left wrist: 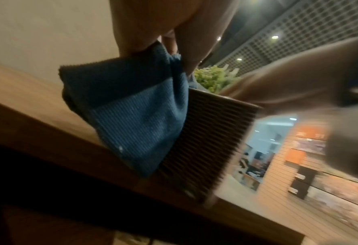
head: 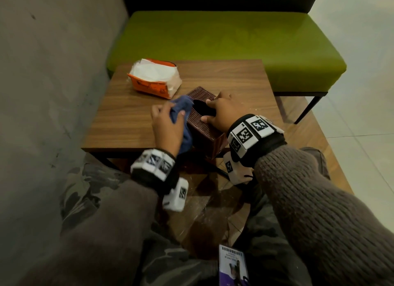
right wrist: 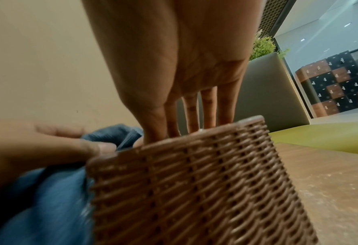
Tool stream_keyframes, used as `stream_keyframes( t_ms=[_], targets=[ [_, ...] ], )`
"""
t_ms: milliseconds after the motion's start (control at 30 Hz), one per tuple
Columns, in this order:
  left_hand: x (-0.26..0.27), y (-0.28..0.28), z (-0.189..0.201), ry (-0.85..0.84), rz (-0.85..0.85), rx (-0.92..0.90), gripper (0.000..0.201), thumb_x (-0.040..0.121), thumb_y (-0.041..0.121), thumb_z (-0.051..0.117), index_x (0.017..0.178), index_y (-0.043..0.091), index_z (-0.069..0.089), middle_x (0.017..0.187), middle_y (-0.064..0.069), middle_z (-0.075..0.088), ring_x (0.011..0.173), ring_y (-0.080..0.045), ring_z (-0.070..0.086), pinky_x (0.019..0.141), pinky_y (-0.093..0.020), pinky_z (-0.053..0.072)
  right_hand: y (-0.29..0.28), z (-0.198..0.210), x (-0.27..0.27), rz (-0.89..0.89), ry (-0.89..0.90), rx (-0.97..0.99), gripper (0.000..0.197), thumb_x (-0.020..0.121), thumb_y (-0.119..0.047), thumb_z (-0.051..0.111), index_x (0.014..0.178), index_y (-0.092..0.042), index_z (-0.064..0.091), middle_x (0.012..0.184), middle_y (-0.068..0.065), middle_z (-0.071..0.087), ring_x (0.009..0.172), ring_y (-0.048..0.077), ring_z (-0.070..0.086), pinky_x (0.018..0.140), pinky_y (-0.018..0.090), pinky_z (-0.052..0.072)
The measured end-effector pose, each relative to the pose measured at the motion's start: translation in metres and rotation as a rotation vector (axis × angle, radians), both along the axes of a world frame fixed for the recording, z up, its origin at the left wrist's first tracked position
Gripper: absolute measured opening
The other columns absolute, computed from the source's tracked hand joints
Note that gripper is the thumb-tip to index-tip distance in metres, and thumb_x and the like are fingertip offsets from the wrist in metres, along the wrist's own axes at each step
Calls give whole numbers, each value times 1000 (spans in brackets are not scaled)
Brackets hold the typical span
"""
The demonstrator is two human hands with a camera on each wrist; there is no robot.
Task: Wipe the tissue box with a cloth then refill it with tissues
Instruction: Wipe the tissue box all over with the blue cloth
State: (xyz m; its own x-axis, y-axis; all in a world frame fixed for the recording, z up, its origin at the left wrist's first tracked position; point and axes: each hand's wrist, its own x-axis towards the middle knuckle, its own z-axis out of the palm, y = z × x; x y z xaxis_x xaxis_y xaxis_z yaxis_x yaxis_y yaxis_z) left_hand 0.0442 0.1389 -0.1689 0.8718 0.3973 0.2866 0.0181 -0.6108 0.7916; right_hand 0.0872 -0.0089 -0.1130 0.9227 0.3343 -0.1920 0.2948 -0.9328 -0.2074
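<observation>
Dim, warm indoor light; the head view darkens toward its corners and bends straight lines at the edges. The left wrist view is smeared by motion blur, with ceiling spots glaring far right. The right wrist view is sharper on the box, soft near the cloth

a small wooden table sits tight against a grey wall, with a green-cushioned bench just behind it. pale floor tiles spread off to the right, and a potted green plant stands beyond under ceiling spotlights.
</observation>
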Motion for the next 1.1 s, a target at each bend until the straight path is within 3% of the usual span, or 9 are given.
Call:
stream_keyframes(
  t_ms=[167, 333, 400, 467, 533, 700, 867, 1000, 1100],
  targets=[
    [-40, -29, -4, -39, -87, -92, 16, 83, 8, 66, 97, 2, 61, 102, -6, 42, 91, -12, 46, 76, -1, 34, 4, -3, -6, 23, -97, -91, 39, 94, -28, 50, 132, -16, 52, 133, 17, 43, 120, 38, 42, 94, 40, 41],
    [-4, 5, 15, 52, -248, 62, 18, 78, 0, 59, 96, 1, 63, 105, -19, 55, 96, -24, 54, 80, -28, 41, -6, 23, 0, 122, -9, -240, 55, 85, -53, 61, 115, -7, 61, 92, 9, 53, 91, 32, 55, 78, 37, 43],
    [15, 20, 22, 108, -360, 152, 22, 75, -2, 58, 96, -1, 64, 103, -21, 59, 98, -28, 56, 80, -32, 40, -11, 28, 6, 191, -32, -284, 67, 79, -59, 64, 127, -14, 53, 111, 11, 52, 107, 34, 50, 86, 40, 42],
    [31, 30, 27, 155, -427, 207, 25, 72, 0, 60, 97, 2, 66, 101, -20, 62, 98, -32, 57, 83, -37, 43, -10, 23, 13, 255, -13, -260, 85, 77, -60, 65, 147, -26, 30, 148, 11, 32, 134, 36, 33, 104, 47, 34],
    [37, 34, 31, 153, -449, 252, 25, 72, -1, 60, 95, 5, 68, 100, -18, 64, 96, -33, 58, 84, -39, 44, -7, 14, 18, 307, 101, -182, 85, 83, -54, 62, 152, -31, 17, 159, 9, 15, 144, 35, 19, 114, 49, 23],
    [18, 36, 18, 73, -304, 170, 23, 73, 10, 62, 94, 3, 67, 96, -19, 62, 92, -28, 58, 81, -34, 44, -9, 6, 23, 238, 178, -103, 77, 89, -52, 55, 152, -31, 17, 162, 7, 4, 148, 28, 12, 116, 37, 17],
    [-33, 25, -12, -67, -65, -56, 10, 80, 1, 64, 90, -1, 64, 91, -14, 59, 85, -16, 54, 72, -2, 36, 0, 2, 21, 203, 123, -104, 79, 84, -59, 57, 150, -33, 23, 158, 11, 15, 143, 37, 17, 114, 46, 21],
    [-18, 16, -15, -136, 34, -86, 14, 79, 1, 64, 93, 0, 65, 96, -16, 59, 88, -15, 54, 76, -11, 42, 0, 0, 16, 159, 107, -72, 77, 83, -63, 54, 149, -37, 24, 155, 14, 18, 142, 39, 14, 114, 50, 23],
    [-35, -5, -15, -194, -113, -18, 20, 81, -2, 62, 100, 1, 66, 100, -11, 58, 95, -13, 55, 85, -8, 41, -2, -3, 15, 141, 81, -75, 69, 87, -56, 54, 148, -40, 25, 155, 11, 16, 143, 37, 13, 113, 51, 22]
  ],
)
